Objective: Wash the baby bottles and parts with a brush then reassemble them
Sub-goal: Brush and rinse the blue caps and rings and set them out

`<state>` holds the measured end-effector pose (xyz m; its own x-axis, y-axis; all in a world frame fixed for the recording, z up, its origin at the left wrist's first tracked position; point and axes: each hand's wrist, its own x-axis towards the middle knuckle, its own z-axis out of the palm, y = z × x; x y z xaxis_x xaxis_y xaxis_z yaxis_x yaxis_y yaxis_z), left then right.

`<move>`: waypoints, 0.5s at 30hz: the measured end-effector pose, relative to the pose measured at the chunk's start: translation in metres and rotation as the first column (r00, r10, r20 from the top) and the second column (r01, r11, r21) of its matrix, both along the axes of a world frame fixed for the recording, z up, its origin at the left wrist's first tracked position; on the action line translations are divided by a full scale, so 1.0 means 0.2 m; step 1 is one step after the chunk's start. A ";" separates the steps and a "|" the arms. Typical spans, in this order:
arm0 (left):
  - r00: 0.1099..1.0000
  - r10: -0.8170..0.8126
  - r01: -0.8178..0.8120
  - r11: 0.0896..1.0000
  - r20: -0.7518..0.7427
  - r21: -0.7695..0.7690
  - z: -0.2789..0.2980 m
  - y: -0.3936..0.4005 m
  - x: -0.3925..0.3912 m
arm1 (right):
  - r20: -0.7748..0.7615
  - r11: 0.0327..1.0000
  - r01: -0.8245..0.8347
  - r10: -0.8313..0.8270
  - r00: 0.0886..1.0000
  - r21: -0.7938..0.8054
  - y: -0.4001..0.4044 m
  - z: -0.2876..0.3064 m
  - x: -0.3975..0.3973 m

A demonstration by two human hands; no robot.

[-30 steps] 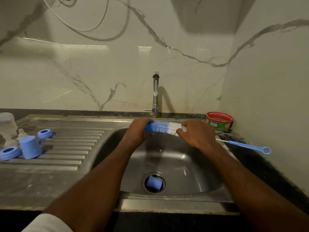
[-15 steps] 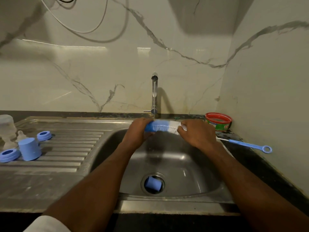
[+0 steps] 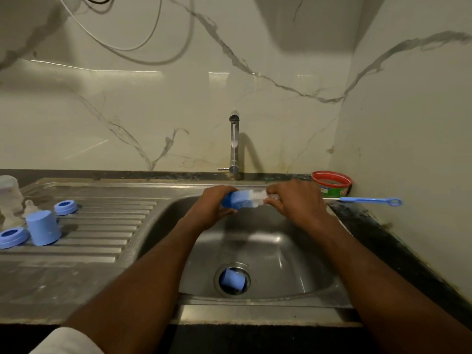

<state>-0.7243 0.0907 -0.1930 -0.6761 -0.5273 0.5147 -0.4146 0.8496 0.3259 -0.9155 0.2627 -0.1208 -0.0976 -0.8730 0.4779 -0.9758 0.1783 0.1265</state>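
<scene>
Over the sink basin (image 3: 293, 264), both hands hold a bottle brush under the thin stream from the tap (image 3: 233, 146). My left hand (image 3: 212, 208) grips a blue piece (image 3: 231, 201) at the brush's tip; what it is I cannot tell. The blue-and-white bristle head (image 3: 251, 198) spans the gap between my hands. My right hand (image 3: 296, 203) pinches the brush just behind the bristles. Its blue handle (image 3: 370, 200) sticks out to the right over the counter. A blue cap (image 3: 232, 279) lies in the drain.
The drainboard at left carries a blue cap (image 3: 43, 227) standing upside down, two blue collar rings (image 3: 66, 207) (image 3: 12, 237), a clear nipple (image 3: 30, 206) and a clear bottle (image 3: 9, 192). A red-rimmed green tub (image 3: 332, 183) stands in the back right corner.
My hands stay under the tap and have drawn slightly closer together, so less of the bristle head shows between them. Nothing else has moved.
</scene>
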 end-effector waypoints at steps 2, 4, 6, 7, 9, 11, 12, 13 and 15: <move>0.998 0.027 -0.030 0.999 -0.051 -0.044 0.01 0.00 0.00 | 0.020 0.999 0.047 -0.047 0.999 0.010 -0.03 -0.02 0.03; 0.989 0.025 -0.043 0.992 -0.147 -0.115 0.03 0.01 0.00 | 0.296 0.982 0.126 -0.164 0.941 0.143 -0.06 -0.05 0.03; 0.987 0.014 -0.038 0.989 -0.163 -0.146 0.05 0.03 -0.02 | 0.570 0.947 0.122 -0.278 0.774 0.296 -0.07 -0.07 0.02; 0.991 0.022 -0.040 0.990 -0.135 -0.134 0.04 0.04 -0.03 | 0.552 0.941 0.121 -0.286 0.783 0.315 -0.07 -0.08 0.02; 0.993 0.077 -0.082 0.995 -0.085 -0.065 0.00 0.06 -0.07 | 0.346 0.961 0.165 -0.235 0.908 0.220 -0.07 -0.08 0.01; 0.993 0.100 -0.100 0.995 -0.071 -0.007 -0.03 0.05 -0.11 | 0.247 0.984 0.110 -0.142 0.959 0.140 -0.06 -0.07 0.01; 0.994 0.094 -0.093 0.995 -0.064 0.017 -0.03 0.04 -0.11 | 0.203 0.990 0.055 -0.080 0.976 0.126 -0.06 -0.06 0.00; 0.995 0.089 -0.087 0.995 -0.042 0.039 -0.04 0.04 -0.11 | 0.114 0.992 0.007 -0.022 0.993 0.127 -0.06 -0.06 0.00; 0.996 0.083 -0.084 0.995 0.032 0.061 -0.04 0.02 -0.08 | -0.033 0.992 -0.069 0.073 0.997 0.104 -0.06 -0.07 0.00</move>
